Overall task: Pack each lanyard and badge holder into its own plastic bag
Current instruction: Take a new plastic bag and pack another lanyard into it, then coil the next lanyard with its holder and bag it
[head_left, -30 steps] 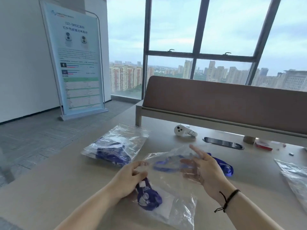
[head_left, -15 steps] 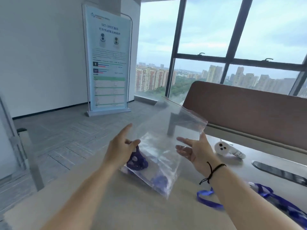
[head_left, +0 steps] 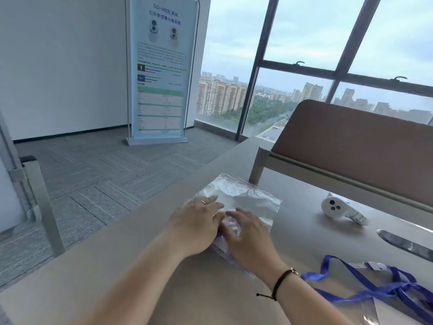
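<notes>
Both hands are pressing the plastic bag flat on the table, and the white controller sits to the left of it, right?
Not quite. In the head view both hands press the plastic bag on the table, but the white controller sits to its right.
</notes>
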